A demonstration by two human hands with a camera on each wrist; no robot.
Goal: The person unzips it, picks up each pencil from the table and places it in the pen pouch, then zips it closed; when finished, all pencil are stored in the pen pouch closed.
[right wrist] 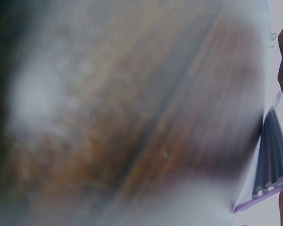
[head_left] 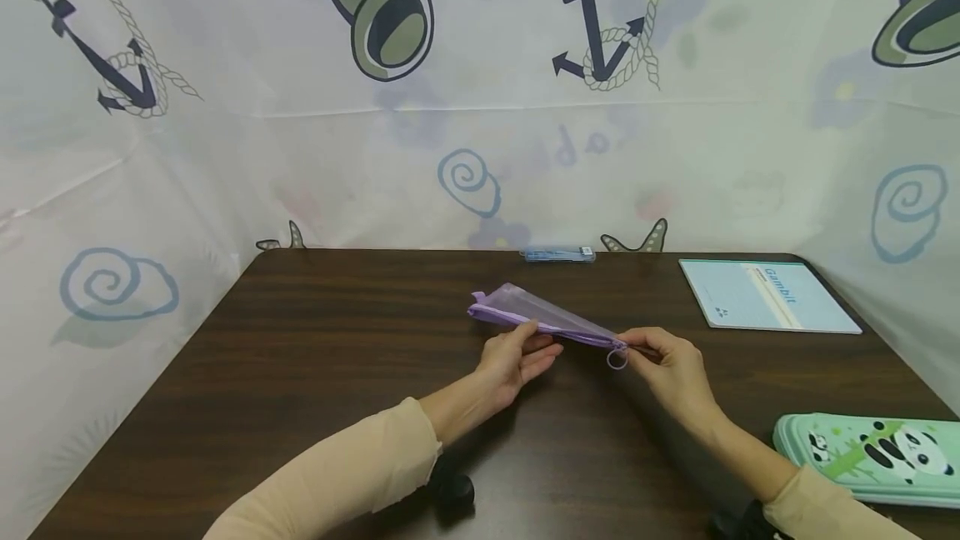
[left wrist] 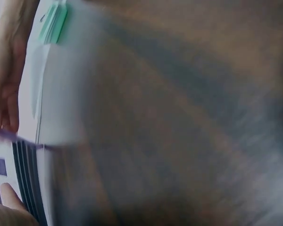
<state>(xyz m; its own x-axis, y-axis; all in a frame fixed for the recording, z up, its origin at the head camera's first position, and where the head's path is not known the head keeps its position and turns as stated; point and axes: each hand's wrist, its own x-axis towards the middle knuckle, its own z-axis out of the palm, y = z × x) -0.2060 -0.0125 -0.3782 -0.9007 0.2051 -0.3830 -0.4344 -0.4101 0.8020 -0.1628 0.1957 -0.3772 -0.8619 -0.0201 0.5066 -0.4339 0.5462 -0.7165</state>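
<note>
A see-through mesh zip pouch with purple edging [head_left: 543, 312] is held slanted above the dark table. My left hand [head_left: 512, 361] pinches its near edge, thumb on top and the other fingers stretched out below. At the pouch's right end, beside the round ring pull [head_left: 617, 359], my right hand [head_left: 673, 369] pinches the corner between thumb and fingers. Several dark stick-like things [right wrist: 272, 150] show at the pouch in the right wrist view; whether they lie inside it I cannot tell. Only parts of the hands show at the edges of both wrist views.
A light blue notebook [head_left: 772, 294] lies at the back right of the table [head_left: 300, 357]. Near the right edge is a green pencil case with a panda [head_left: 877, 457]. A small blue packet [head_left: 558, 255] lies at the back edge, before a patterned cloth [head_left: 337, 173].
</note>
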